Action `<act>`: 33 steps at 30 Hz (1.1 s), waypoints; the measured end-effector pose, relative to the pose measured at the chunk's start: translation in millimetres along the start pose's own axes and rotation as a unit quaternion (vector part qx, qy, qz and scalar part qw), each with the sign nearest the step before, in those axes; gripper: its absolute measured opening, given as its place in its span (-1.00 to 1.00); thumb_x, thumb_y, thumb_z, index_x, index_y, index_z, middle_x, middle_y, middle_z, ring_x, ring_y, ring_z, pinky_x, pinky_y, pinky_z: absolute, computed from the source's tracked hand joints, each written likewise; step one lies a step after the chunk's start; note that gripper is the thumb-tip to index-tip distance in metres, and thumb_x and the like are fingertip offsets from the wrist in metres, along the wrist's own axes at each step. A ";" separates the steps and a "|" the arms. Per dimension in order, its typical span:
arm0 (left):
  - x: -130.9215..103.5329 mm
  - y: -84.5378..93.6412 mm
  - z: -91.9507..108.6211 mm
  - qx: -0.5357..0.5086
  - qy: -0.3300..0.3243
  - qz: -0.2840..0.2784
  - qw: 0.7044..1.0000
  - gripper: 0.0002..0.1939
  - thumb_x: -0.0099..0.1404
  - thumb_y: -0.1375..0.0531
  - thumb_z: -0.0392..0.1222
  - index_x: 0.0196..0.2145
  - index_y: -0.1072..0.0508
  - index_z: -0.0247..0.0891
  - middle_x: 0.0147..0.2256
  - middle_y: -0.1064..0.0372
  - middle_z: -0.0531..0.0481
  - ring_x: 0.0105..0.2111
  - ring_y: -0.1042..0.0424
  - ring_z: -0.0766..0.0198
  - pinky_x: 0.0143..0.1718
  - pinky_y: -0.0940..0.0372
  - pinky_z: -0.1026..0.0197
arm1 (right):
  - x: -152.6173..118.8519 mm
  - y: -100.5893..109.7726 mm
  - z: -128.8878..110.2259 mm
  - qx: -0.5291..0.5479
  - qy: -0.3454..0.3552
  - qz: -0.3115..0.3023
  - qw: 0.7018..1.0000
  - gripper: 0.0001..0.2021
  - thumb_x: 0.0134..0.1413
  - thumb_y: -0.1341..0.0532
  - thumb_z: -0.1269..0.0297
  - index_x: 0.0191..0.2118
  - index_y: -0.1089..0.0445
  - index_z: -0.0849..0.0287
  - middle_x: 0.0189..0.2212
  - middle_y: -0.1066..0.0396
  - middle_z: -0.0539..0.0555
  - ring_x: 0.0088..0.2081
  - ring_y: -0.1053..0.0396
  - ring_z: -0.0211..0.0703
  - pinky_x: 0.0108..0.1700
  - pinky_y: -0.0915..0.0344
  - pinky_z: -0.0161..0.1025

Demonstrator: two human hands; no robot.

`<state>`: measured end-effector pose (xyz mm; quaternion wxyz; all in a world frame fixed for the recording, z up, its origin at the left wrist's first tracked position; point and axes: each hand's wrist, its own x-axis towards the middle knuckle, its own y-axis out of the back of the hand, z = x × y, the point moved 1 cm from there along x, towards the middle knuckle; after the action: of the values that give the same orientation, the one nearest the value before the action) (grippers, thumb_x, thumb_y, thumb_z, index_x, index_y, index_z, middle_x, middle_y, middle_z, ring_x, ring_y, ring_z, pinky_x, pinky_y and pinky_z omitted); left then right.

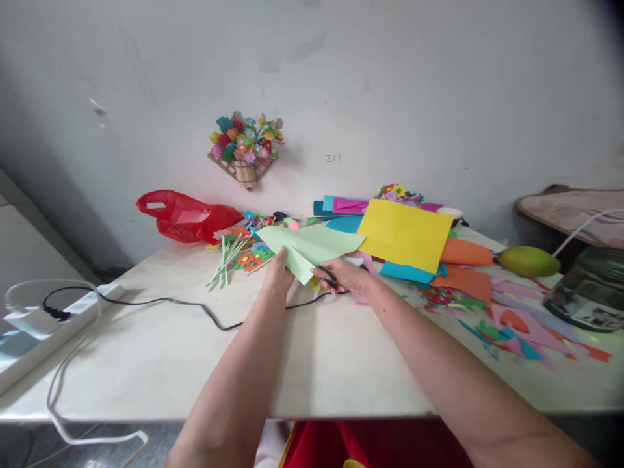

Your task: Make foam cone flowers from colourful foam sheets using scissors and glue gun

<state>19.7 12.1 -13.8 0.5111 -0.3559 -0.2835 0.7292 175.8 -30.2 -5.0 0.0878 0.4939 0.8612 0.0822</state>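
Above the middle of the table, my left hand (279, 272) grips the near left edge of a pale green sheet (319, 242), thumb on top. My right hand (345, 275) is closed around black-handled scissors (327, 277) at the sheet's near edge. A slit runs into the sheet from there, and a narrow flap hangs between my hands. The scissor blades are mostly hidden by the sheet. Just left of the sheet lie thin pale green strips (227, 260) and coloured foam flowers (248, 261). A yellow sheet (405, 234) lies to the right.
A black cable (170, 300) crosses the table from a power strip (63, 325) at left. Behind sits a red plastic bag (188, 218). Coloured scraps (517, 331), a green-yellow oval object (529, 260) and a glass jar (589, 292) occupy the right. A flower basket (246, 170) hangs on the wall.
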 end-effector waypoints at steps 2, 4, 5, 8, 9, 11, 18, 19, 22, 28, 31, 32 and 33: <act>-0.6 -0.6 1.0 0.000 0.000 -0.002 1.000 -0.74 0.29 -0.10 -0.32 -0.06 -0.38 -0.35 -0.32 -0.49 -0.11 -0.33 -0.50 0.22 -0.15 -0.39 0.19 | 0.0 -1.0 -0.6 0.003 -0.012 0.008 1.000 -0.67 0.01 -0.27 0.08 -0.51 -0.20 0.20 -0.69 -0.25 -0.10 -0.74 -0.14 -0.45 -0.76 0.05 -0.48; -1.3 -1.2 1.6 0.000 0.000 -0.002 1.000 -0.76 0.30 -0.08 -0.33 -0.08 -0.39 -0.37 -0.33 -0.48 -0.12 -0.32 -0.50 0.21 -0.13 -0.39 0.18 | -0.2 -1.4 -1.5 0.014 -0.025 0.018 0.999 -0.70 -0.01 -0.29 0.14 -0.51 -0.21 0.20 -0.70 -0.24 -0.10 -0.75 -0.13 -0.46 -0.76 0.02 -0.48; -1.7 -1.5 1.8 0.000 0.001 -0.002 1.000 -0.76 0.30 -0.07 -0.33 -0.09 -0.40 -0.38 -0.33 -0.48 -0.12 -0.31 -0.50 0.21 -0.12 -0.38 0.17 | -0.4 -1.4 -2.1 0.021 -0.031 0.021 0.999 -0.71 -0.02 -0.30 0.18 -0.52 -0.21 0.20 -0.71 -0.24 -0.11 -0.76 -0.11 -0.46 -0.75 0.01 -0.47; -2.8 -2.5 2.6 -0.004 0.003 -0.001 1.000 -0.76 0.29 -0.08 -0.33 -0.09 -0.39 -0.38 -0.29 -0.49 -0.15 -0.26 -0.50 0.18 -0.10 -0.38 0.14 | -1.5 -0.3 -4.3 0.037 -0.031 0.027 0.998 -0.74 -0.04 -0.31 0.26 -0.55 -0.22 0.22 -0.74 -0.21 -0.12 -0.78 -0.08 -0.47 -0.75 -0.02 -0.47; -3.1 -2.6 3.2 -0.007 0.004 -0.002 1.000 -0.75 0.30 -0.08 -0.32 -0.08 -0.39 -0.37 -0.27 -0.49 -0.16 -0.24 -0.50 0.16 -0.10 -0.38 0.13 | -2.1 0.4 -5.0 0.039 -0.027 0.028 0.999 -0.74 -0.04 -0.31 0.27 -0.55 -0.23 0.22 -0.75 -0.21 -0.12 -0.78 -0.07 -0.47 -0.76 -0.01 -0.46; -3.4 -2.4 5.4 -0.013 0.004 -0.008 1.000 -0.73 0.31 -0.08 -0.27 -0.05 -0.38 -0.34 -0.22 -0.49 -0.17 -0.20 -0.50 0.15 -0.09 -0.38 0.12 | -3.4 2.2 -5.6 0.042 -0.022 0.021 0.999 -0.74 -0.05 -0.31 0.27 -0.56 -0.23 0.23 -0.75 -0.22 -0.11 -0.78 -0.08 -0.47 -0.75 -0.01 -0.47; -2.0 1.0 11.1 -0.011 -0.008 0.002 1.000 -0.68 0.32 -0.06 -0.27 0.02 -0.34 -0.30 -0.17 -0.49 -0.18 -0.15 -0.49 0.13 -0.08 -0.39 0.11 | -2.2 8.9 1.8 0.045 -0.026 -0.026 0.998 -0.71 -0.03 -0.29 0.16 -0.50 -0.22 0.22 -0.69 -0.27 -0.09 -0.76 -0.13 -0.46 -0.78 0.11 -0.48; -2.2 0.7 10.4 -0.007 -0.005 0.004 1.000 -0.69 0.32 -0.06 -0.27 0.01 -0.35 -0.31 -0.18 -0.49 -0.18 -0.16 -0.49 0.13 -0.08 -0.39 0.11 | -1.1 9.2 3.2 0.048 -0.024 -0.033 0.998 -0.71 -0.02 -0.28 0.14 -0.49 -0.22 0.22 -0.69 -0.27 -0.09 -0.76 -0.14 -0.46 -0.78 0.11 -0.48; -3.6 -1.2 7.0 0.000 -0.003 -0.004 1.000 -0.73 0.33 -0.06 -0.29 -0.04 -0.37 -0.36 -0.23 -0.49 -0.17 -0.22 -0.50 0.17 -0.09 -0.39 0.13 | 2.1 9.4 6.6 0.067 -0.021 -0.034 0.997 -0.70 -0.02 -0.28 0.09 -0.44 -0.23 0.21 -0.68 -0.27 -0.09 -0.73 -0.17 -0.44 -0.76 0.08 -0.47; -4.0 -3.0 1.1 -0.006 0.001 -0.032 0.999 -0.76 0.32 -0.06 -0.30 -0.08 -0.39 -0.34 -0.30 -0.50 -0.12 -0.28 -0.51 0.21 -0.13 -0.40 0.16 | -1.6 8.0 3.1 0.069 0.009 -0.028 0.997 -0.62 -0.07 -0.26 -0.04 -0.43 -0.26 0.22 -0.66 -0.31 -0.04 -0.72 -0.20 -0.39 -0.74 0.10 -0.42; -4.1 -3.3 0.2 -0.007 0.004 -0.035 0.999 -0.77 0.32 -0.07 -0.30 -0.08 -0.39 -0.32 -0.31 -0.50 -0.10 -0.29 -0.51 0.22 -0.17 -0.41 0.19 | -7.3 6.5 -2.6 0.048 0.022 -0.027 0.998 -0.60 -0.09 -0.24 -0.08 -0.47 -0.28 0.23 -0.69 -0.30 -0.03 -0.73 -0.17 -0.39 -0.73 0.13 -0.39; -4.5 -3.6 0.0 -0.005 0.004 -0.034 0.999 -0.77 0.32 -0.07 -0.30 -0.09 -0.39 -0.31 -0.32 -0.50 -0.09 -0.30 -0.51 0.22 -0.17 -0.41 0.20 | -9.0 6.0 -4.2 0.045 0.025 -0.028 0.998 -0.59 -0.09 -0.23 -0.09 -0.48 -0.28 0.23 -0.69 -0.30 -0.03 -0.73 -0.17 -0.39 -0.72 0.14 -0.39; -5.2 -4.0 -0.1 -0.003 0.004 -0.034 0.999 -0.78 0.32 -0.07 -0.31 -0.10 -0.40 -0.31 -0.33 -0.50 -0.08 -0.31 -0.50 0.23 -0.18 -0.41 0.20 | -10.3 5.6 -5.4 0.045 0.028 -0.028 0.998 -0.58 -0.08 -0.22 -0.11 -0.49 -0.29 0.23 -0.70 -0.30 -0.03 -0.72 -0.18 -0.38 -0.71 0.14 -0.39</act>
<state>23.2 8.4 -9.5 0.5356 -0.3504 -0.2953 0.7093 184.4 -36.6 2.2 0.0438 0.4706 0.8796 0.0549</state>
